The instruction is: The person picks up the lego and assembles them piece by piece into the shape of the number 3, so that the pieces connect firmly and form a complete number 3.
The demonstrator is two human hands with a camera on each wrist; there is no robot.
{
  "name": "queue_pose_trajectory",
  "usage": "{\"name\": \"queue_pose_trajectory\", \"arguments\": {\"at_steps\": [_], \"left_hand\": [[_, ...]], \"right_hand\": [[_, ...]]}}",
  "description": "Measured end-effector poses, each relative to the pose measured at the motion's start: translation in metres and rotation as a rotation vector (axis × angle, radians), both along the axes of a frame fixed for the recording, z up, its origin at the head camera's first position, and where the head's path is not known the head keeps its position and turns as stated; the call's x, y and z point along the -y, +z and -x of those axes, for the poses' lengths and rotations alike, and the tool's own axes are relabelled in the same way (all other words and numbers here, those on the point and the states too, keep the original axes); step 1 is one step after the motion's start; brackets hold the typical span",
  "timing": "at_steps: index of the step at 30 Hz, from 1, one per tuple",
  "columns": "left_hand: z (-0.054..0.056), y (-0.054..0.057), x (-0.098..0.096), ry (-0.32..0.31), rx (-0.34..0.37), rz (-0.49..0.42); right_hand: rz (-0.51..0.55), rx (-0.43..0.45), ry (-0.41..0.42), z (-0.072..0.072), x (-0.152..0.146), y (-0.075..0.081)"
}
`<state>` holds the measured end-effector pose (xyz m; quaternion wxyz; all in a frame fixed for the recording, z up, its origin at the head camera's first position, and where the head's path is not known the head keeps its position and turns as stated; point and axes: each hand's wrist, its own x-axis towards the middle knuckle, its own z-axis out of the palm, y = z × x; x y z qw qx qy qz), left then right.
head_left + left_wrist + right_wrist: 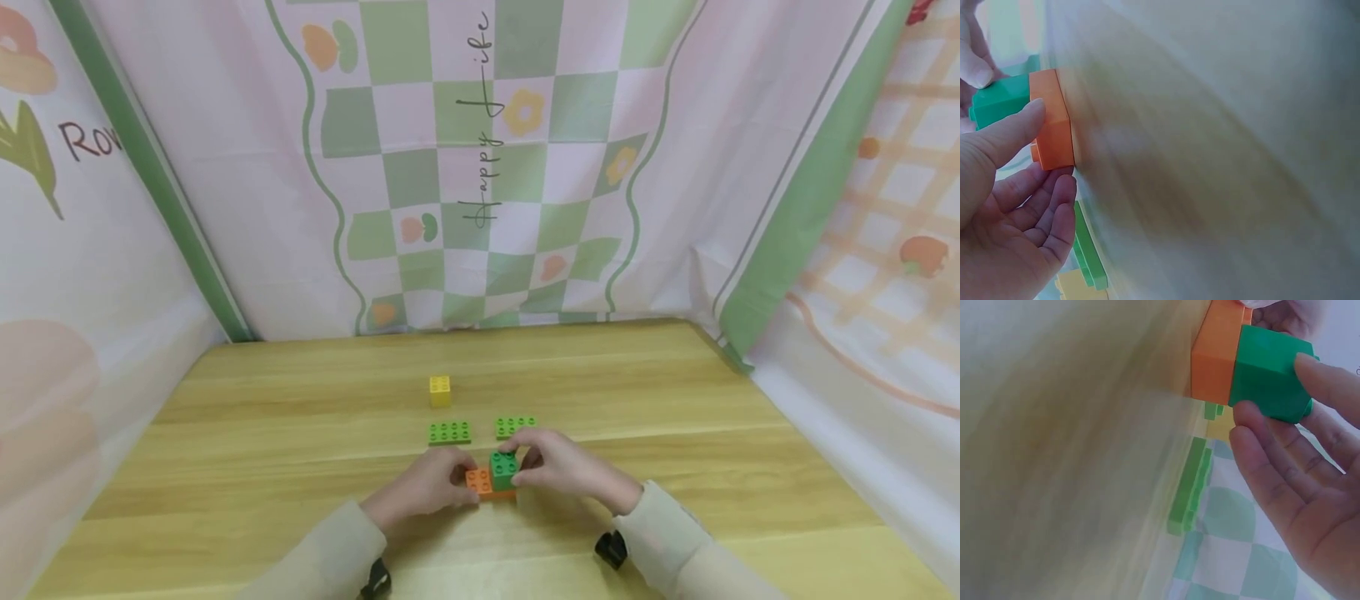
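An orange building brick (477, 481) lies on the table with studs up. My left hand (427, 483) holds its left end, the thumb (1029, 122) on its near side. On the orange brick's right half sits a green square brick (504, 472), and in the right wrist view the two bricks' faces meet. My right hand (570, 468) pinches the green brick (1272, 372) between thumb and fingers. Just behind the hands lie two flat light-green bricks, the left one (449, 432) apart from the right one (515, 426), which the right hand partly covers.
A yellow brick (439, 392) stands farther back on the wooden table (300, 400). A printed cloth (487, 167) hangs behind the table's far edge, with more cloth at both sides. A black strap (611, 550) shows by the right sleeve.
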<state>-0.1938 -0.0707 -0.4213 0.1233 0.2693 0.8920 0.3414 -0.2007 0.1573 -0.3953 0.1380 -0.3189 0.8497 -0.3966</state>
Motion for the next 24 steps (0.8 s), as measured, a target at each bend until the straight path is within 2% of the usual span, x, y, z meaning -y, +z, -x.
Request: {"name": "queue_pose_trajectory", "arguments": {"at_steps": [8, 18, 24], "left_hand": [[0.0, 0.0007, 0.0005, 0.007, 0.024, -0.003], [0.0002, -0.0015, -0.0003, 0.008, 0.016, 0.01], [-0.0005, -0.0006, -0.0003, 0.012, 0.02, 0.012]], "right_hand": [[0.03, 0.021, -0.006, 0.0, -0.002, -0.0037], [0.1, 0.115, -0.018, 0.0008, -0.0056, -0.0088], [0.104, 0.118, -0.021, 0.0011, -0.0063, -0.0079]]}}
